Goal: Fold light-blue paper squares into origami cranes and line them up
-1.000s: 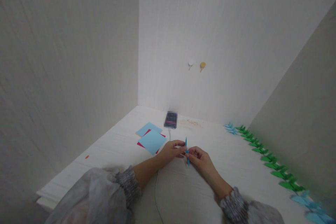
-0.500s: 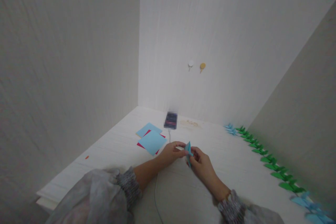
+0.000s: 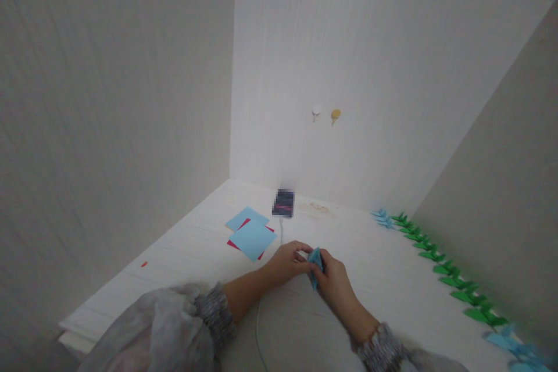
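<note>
Right of paper squares (image 3: 253,239), L hand (image 3: 285,261) & R hand (image 3: 335,280) both pinch blue folded paper (image 3: 314,258); I see it's turned broadside since.

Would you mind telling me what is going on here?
A person pinches a small folded blue paper between the left hand and right hand, just above a white table. Flat blue and red sheets lie beyond the left hand, and a row of green folded pieces runs along the table's right edge.
</note>
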A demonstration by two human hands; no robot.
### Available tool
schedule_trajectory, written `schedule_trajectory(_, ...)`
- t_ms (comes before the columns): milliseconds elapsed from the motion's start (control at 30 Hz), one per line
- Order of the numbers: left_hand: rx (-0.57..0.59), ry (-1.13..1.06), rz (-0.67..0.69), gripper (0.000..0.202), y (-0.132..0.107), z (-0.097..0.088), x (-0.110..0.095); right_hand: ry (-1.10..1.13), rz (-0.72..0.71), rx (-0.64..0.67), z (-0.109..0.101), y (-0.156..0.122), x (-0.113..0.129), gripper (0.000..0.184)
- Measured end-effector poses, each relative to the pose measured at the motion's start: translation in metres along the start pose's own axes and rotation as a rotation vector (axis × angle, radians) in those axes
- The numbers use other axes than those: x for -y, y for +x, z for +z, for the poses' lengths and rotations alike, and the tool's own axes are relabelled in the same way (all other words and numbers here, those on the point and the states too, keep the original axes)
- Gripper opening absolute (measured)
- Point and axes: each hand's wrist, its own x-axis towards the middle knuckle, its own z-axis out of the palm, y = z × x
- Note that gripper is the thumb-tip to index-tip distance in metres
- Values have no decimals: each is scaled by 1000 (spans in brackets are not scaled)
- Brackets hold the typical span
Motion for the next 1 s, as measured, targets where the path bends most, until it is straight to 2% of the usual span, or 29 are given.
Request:
schedule_trajectory(200,38,30,92,38,0,-1,0,56,28,-21,0,0,0,15)
schedule_trajectory(367,95,-8,243,37,-4,1,-4,152,78,-18,-2,2,2,18)
schedule_trajectory(433,95,-31,264,36,-4,2,-6,189,66,-6,-5,2,4,20)
schedule_trajectory(500,34,-80,209,34,-3,3,-9,213,27,-9,-8,1,6,22)
schedule_trajectory(633,-101,-297,-61,35,1,5,-14,219,-90,-29,-11,-2,7,23)
schedule_trajectory(700,-80,-369,-184,35,2,7,-15,222,-161,-42,-10,-3,6,25)
schedule_trajectory(767,-18,-393,-243,36,1,8,-15,232,-225,-62,-9,-3,4,24)
schedule_trajectory(867,55,-434,-243,35,-1,7,-14,239,-280,-96,-8,-3,2,18)
schedule_trajectory(1000,92,-496,-244,33,-3,5,-10,246,-259,-110,-8,-4,2,14)
